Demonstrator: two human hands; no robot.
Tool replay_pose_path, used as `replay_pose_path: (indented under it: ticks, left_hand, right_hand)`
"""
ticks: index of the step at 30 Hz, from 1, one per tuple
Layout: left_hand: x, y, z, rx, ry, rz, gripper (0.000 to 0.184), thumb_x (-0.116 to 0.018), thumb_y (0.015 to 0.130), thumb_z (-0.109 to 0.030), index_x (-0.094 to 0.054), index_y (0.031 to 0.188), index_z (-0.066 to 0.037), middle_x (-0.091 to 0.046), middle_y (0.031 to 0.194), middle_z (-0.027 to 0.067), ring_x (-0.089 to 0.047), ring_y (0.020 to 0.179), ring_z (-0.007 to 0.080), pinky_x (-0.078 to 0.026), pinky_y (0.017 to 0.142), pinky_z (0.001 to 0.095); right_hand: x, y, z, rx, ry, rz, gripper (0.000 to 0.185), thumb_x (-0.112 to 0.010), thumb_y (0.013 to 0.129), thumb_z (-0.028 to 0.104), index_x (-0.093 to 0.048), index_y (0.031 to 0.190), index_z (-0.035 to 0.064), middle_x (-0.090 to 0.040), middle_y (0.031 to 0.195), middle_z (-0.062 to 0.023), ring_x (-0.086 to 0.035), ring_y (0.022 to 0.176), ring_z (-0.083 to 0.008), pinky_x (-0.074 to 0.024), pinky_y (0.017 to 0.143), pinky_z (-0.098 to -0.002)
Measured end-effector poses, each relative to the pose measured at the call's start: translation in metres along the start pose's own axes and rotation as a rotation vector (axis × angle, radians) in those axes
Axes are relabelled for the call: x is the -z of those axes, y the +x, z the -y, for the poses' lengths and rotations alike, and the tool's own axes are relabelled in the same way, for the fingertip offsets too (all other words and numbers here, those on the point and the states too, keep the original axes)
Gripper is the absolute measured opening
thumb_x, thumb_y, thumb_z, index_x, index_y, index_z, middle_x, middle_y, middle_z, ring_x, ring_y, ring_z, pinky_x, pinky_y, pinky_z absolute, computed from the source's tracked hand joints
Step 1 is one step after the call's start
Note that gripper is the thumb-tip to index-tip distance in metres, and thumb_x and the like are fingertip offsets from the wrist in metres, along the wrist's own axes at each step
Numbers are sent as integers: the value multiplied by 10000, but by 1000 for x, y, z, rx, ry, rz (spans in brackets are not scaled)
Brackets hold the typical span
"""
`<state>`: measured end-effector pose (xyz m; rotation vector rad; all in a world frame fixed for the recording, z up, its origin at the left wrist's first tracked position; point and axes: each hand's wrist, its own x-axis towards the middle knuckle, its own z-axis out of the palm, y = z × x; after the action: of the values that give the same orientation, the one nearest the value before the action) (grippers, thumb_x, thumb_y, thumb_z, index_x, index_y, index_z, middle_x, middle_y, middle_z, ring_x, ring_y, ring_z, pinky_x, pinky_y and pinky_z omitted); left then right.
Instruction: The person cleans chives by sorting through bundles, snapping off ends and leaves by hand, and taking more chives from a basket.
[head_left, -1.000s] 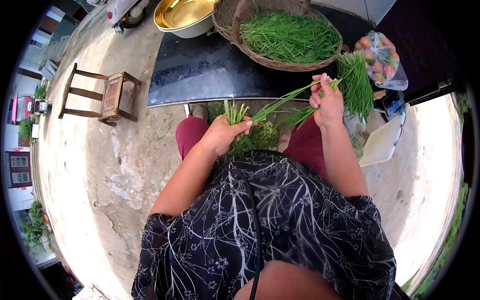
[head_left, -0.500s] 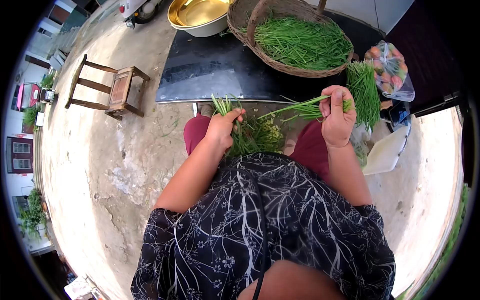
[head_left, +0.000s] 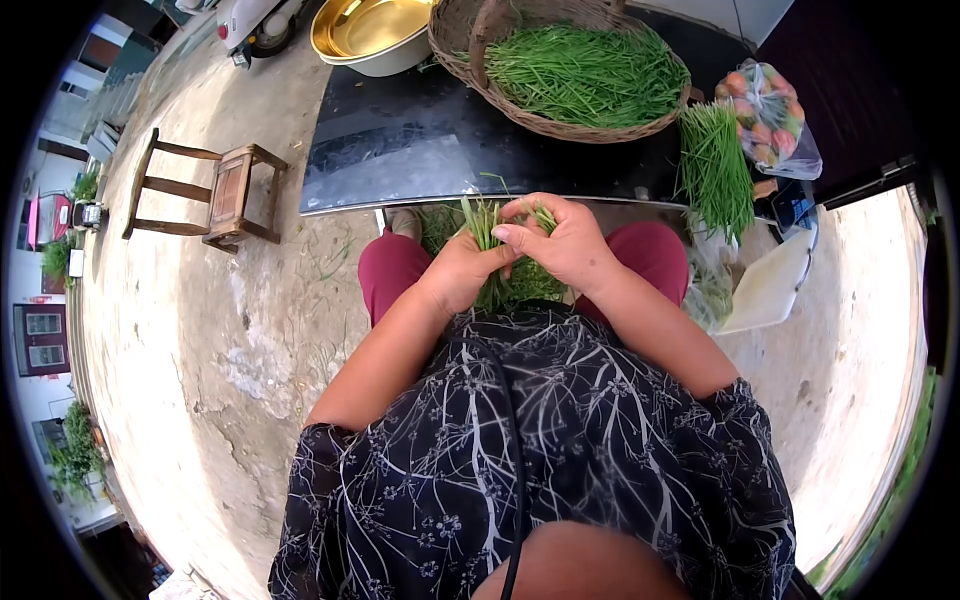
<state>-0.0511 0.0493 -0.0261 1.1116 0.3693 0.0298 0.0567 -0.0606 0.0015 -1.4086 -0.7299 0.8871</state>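
Note:
My left hand (head_left: pixel 462 272) is closed round a bunch of chives (head_left: pixel 482 222), their cut ends pointing up and their leaves hanging down between my knees. Pressed against it, my right hand (head_left: pixel 568 244) has its thumb and fingers closed, with a few chive stalks (head_left: pixel 543 216) showing between them. Its fingertips touch the left hand's bunch. Loose greens (head_left: pixel 530 284) lie below both hands, partly hidden by them.
The black table (head_left: pixel 400 165) stands before me, bearing a wicker basket (head_left: pixel 560 128) of chives, a gold-lined basin (head_left: pixel 372 62), a chive pile (head_left: pixel 716 170) and a bag of reddish fruit (head_left: pixel 765 115). Left is a wooden chair (head_left: pixel 232 195); right, a white container (head_left: pixel 768 288).
My right hand has moved left from beside the table's right part, bringing its chive stalks to the left hand's bunch. The view has shifted slightly.

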Motion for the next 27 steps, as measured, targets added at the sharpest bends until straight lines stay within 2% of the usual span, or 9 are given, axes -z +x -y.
replay_pose_path:
  ticks: [5,7,9,14,16,19,22,25,27]
  left_hand:
    - [-1,-2,7,32,-38,-64,242,-613,797,-111,-534,1018,-53,-545,886,-1,-505,750,98,-423,665,232]
    - [3,-2,1,77,-155,-98,243,-612,798,-113,-533,1020,-54,-546,882,3,-509,751,108,-428,669,243]
    - [8,-2,2,142,-316,-136,237,-615,796,-129,-543,1010,-59,-562,880,25,-523,769,137,-438,674,276]
    - [9,-1,-1,124,-313,-249,212,-612,802,-141,-555,978,-38,-586,853,54,-547,753,160,-462,676,292]
    - [10,0,-2,128,-332,-308,196,-607,807,-142,-559,955,-23,-590,818,62,-562,736,171,-477,673,296]
    - [28,3,3,28,-423,-394,131,-528,860,-144,-531,896,-18,-604,866,105,-580,782,218,-486,712,343]
    - [58,6,13,-76,-563,-672,105,-528,860,-149,-533,870,-44,-573,794,73,-548,727,201,-464,667,317]
    - [65,2,11,-153,-294,-759,94,-584,823,-124,-551,853,-42,-550,747,37,-501,639,145,-421,578,255]
    - [40,-2,4,-155,-122,-636,107,-617,795,-105,-567,864,-40,-549,746,22,-481,623,117,-395,552,235]
  right_hand:
    - [5,7,-23,96,-211,-65,140,-599,810,107,-580,889,-7,-568,696,-4,-498,626,-49,-422,557,-202]
    - [9,7,-20,-27,112,-49,133,-587,821,113,-582,872,-9,-574,702,-7,-512,636,-60,-430,559,-212]
    - [10,1,-6,-91,164,-40,128,-584,825,117,-585,870,-3,-572,697,-2,-518,635,-65,-430,555,-217]
    - [14,-2,-6,-224,396,-22,130,-572,839,140,-587,870,14,-581,714,-1,-471,540,-45,-378,465,-205]
    - [23,2,-18,-203,384,-72,165,-561,853,183,-586,871,21,-452,581,64,-268,405,-1,-220,374,-162]
    - [39,8,-22,-141,414,-257,153,-568,848,185,-588,874,36,-469,587,53,-271,395,-6,-214,362,-176]
    - [63,12,-31,-94,393,-509,141,-612,817,198,-607,832,58,-427,541,74,-241,391,-15,-184,359,-189]
    - [68,9,-29,-146,318,-535,149,-639,796,203,-618,829,59,-469,585,68,-324,445,-14,-256,407,-183]
    - [51,8,-30,-152,191,-418,175,-627,809,211,-620,882,52,-399,562,89,-241,414,-2,-181,375,-179]
